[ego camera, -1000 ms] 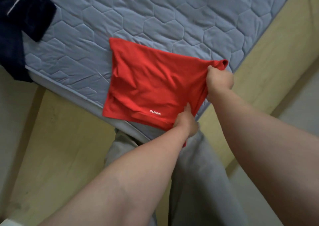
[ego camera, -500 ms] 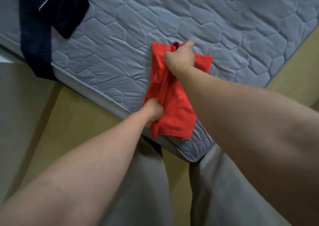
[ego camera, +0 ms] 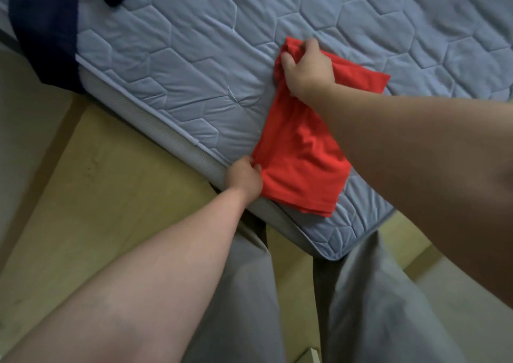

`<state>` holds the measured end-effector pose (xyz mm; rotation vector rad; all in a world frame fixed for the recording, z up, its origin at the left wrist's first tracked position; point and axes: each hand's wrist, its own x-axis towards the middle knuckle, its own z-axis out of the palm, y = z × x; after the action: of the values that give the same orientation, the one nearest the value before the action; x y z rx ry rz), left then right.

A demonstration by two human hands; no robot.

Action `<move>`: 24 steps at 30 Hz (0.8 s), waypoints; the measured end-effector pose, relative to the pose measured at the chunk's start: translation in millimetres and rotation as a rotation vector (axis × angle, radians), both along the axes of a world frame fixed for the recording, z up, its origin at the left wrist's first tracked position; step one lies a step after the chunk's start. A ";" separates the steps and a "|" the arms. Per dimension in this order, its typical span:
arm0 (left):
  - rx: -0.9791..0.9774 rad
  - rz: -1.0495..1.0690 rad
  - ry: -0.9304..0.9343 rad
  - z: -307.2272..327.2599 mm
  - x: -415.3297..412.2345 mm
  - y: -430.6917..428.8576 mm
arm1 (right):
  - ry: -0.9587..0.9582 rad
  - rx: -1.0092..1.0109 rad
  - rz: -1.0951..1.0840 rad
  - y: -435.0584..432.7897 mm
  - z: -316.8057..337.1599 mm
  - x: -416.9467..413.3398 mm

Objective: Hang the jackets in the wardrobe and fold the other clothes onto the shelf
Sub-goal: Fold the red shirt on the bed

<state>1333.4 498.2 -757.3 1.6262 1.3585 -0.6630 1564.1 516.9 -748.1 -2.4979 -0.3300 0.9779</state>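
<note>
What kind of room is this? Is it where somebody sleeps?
Probably a bedroom. There is a quilted mattress. The left hand and right hand hold a red garment on it, and a dark garment hangs over its edge.

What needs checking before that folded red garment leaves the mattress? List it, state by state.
1. Left hand grip on the near corner of the red garment: ok, fingers pinch the fabric.
2. Right hand grip on the far end: ok, fingers curl round bunched cloth.
3. Fold tidy: not ok, the far end is crumpled.
4. Garment supported by the mattress: ok, though close to its edge.
5. Dark blue garment apart from it: ok.
6. Shelf ready: cannot tell, not in view.
</note>
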 end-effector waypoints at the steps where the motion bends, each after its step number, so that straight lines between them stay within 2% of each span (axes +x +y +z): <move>1: 0.025 0.002 -0.023 -0.2 -0.9 -2.9 | -0.047 -0.006 -0.008 -0.5 0.2 1.8; 6: 0.138 0.018 -0.106 -1.2 -5.4 -10.7 | -0.199 -0.044 -0.103 1.8 4.4 -3.2; 10: 0.213 0.010 -0.123 -2.4 -6.3 -13.6 | -0.253 -0.059 -0.157 1.6 4.7 -8.9; 15: 0.291 -0.008 -0.179 0.2 -4.3 -17.4 | -0.285 0.014 -0.397 -1.4 10.2 -9.9; 17: 0.286 -0.017 -0.180 1.4 -2.6 -17.8 | -0.293 0.025 -0.415 -2.4 10.9 -7.4; 19: 0.268 -0.019 -0.157 0.0 1.3 -17.7 | -0.257 0.035 -0.346 -2.2 5.9 -2.0; 22: 0.225 -0.027 -0.058 -3.6 4.9 -14.9 | -0.055 0.032 -0.090 0.4 -5.0 3.4; 24: 0.197 -0.018 -0.005 -5.2 6.2 -13.5 | 0.009 0.036 0.040 -0.4 -8.6 5.0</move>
<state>1339.5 484.8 -762.5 1.7959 1.4444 -0.5493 1569.1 516.5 -756.8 -2.4628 -0.3931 0.9902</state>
